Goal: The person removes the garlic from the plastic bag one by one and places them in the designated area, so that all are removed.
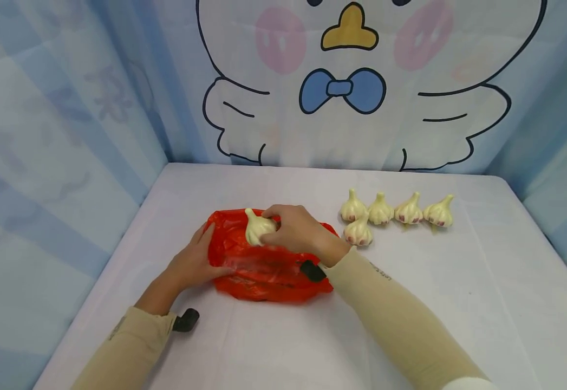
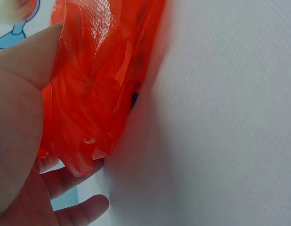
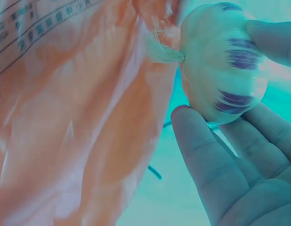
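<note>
A crumpled red plastic bag (image 1: 268,279) lies on the white table in the head view. My left hand (image 1: 193,264) holds its left side; in the left wrist view the thumb is on the near face of the bag (image 2: 89,94), with the fingers around the far side. Above the bag's top, my right hand (image 1: 295,230) pinches a garlic bulb (image 1: 254,228) with its stem up. The right wrist view shows that bulb (image 3: 216,70) between thumb and fingers, roots and purple streaks facing the camera. The bag's inside is mostly hidden.
To the right of the bag, several garlic bulbs (image 1: 409,210) stand in a row near the back of the white table (image 1: 458,303). One more bulb (image 1: 358,233) sits in front of the row's left end. A cartoon-printed curtain (image 1: 341,135) hangs behind the table.
</note>
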A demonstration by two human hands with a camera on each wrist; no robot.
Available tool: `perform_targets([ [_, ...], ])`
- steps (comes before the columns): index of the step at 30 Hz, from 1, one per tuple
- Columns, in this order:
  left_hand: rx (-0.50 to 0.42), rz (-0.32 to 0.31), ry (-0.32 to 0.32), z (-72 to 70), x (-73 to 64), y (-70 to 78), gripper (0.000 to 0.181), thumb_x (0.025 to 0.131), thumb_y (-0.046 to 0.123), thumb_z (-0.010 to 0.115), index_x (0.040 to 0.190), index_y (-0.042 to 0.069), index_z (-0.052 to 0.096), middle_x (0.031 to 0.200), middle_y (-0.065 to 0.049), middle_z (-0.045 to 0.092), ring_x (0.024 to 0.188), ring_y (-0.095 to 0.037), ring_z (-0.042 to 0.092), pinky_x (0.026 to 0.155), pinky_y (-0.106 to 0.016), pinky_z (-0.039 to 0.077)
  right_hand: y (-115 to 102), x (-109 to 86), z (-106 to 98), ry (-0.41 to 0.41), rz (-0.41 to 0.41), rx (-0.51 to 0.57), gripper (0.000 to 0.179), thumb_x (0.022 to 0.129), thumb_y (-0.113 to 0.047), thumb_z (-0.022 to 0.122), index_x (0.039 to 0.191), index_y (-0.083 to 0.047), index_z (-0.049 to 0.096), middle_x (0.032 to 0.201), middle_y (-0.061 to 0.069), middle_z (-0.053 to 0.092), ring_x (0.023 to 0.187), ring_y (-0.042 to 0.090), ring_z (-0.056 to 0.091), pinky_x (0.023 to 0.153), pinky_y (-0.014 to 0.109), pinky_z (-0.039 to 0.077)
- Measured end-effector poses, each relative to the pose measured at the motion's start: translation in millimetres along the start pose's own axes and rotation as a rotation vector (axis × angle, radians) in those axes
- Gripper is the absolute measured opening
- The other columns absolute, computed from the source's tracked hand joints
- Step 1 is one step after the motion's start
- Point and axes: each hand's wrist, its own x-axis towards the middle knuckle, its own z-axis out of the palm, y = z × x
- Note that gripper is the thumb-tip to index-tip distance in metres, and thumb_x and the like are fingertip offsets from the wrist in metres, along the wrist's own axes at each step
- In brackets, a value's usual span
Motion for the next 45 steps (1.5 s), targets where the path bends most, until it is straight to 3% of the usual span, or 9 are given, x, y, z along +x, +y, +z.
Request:
perform_targets([
  [7,-0.015,0.022,0.027,3.6,-3.2,-1.8,0.121,0.073,0.044,0.086,0.158,0.002,0.012,0.160,-0.024,0.015,0.135,-0.047,0.037,0.089,-0.060,0.053,17.2,-27.8,-21.2,0.048,0.029,0.012,0.048,0.089,-0.024,0.075,0.132,-0.008,0.061,0.111,0.006,0.068,0.094,0.018,0.065,0.078,0.033,0.054],
  [13,-0.009,0.030,0.034,3.1,-3.1,-2.0,0.121,0.073,0.041,0.087,0.158,0.000,0.012,0.160,-0.024,0.014,0.134,-0.048,0.038,0.089,-0.060,0.052,36.8,-54.3,-41.2,0.109,0.062,0.021,0.051,0.089,-0.025,0.074,0.134,-0.005,0.059,0.122,0.011,0.066,0.106,0.025,0.066,0.086,0.039,0.055],
  [17,-0.004,0.027,0.030,2.8,-2.9,-1.5,0.121,0.073,0.042,0.087,0.158,0.001,0.011,0.161,-0.024,0.013,0.134,-0.047,0.038,0.090,-0.060,0.052,50.0,-71.8,-56.4,0.166,0.105,0.066,0.051,0.089,-0.024,0.074,0.134,-0.003,0.059,0.128,0.017,0.062,0.112,0.031,0.064,0.081,0.039,0.059],
  [23,-0.001,0.016,0.022,2.0,-1.5,0.7,0.122,0.073,0.043,0.087,0.159,0.001,0.010,0.161,-0.023,0.013,0.134,-0.048,0.038,0.089,-0.060,0.052,66.4,-95.8,-73.5,0.229,0.165,0.010,0.051,0.090,-0.025,0.072,0.134,-0.002,0.058,0.128,0.020,0.062,0.115,0.035,0.062,0.080,0.043,0.059],
  [37,0.002,0.015,0.017,3.1,-1.2,1.0,0.121,0.074,0.043,0.086,0.159,0.002,0.010,0.161,-0.023,0.013,0.135,-0.047,0.036,0.090,-0.060,0.052,96.6,-135.0,-97.3,0.375,0.206,-0.036,0.059,0.093,-0.030,0.072,0.138,0.002,0.053,0.134,0.023,0.057,0.118,0.040,0.059,0.083,0.049,0.055],
  [45,0.001,0.023,0.019,2.0,-1.4,1.3,0.121,0.073,0.041,0.087,0.159,0.002,0.010,0.160,-0.023,0.014,0.135,-0.047,0.037,0.089,-0.060,0.053,124.6,-144.6,-105.2,0.434,0.247,-0.073,0.062,0.094,-0.033,0.070,0.138,0.006,0.051,0.127,0.028,0.060,0.117,0.043,0.058,0.084,0.051,0.052],
])
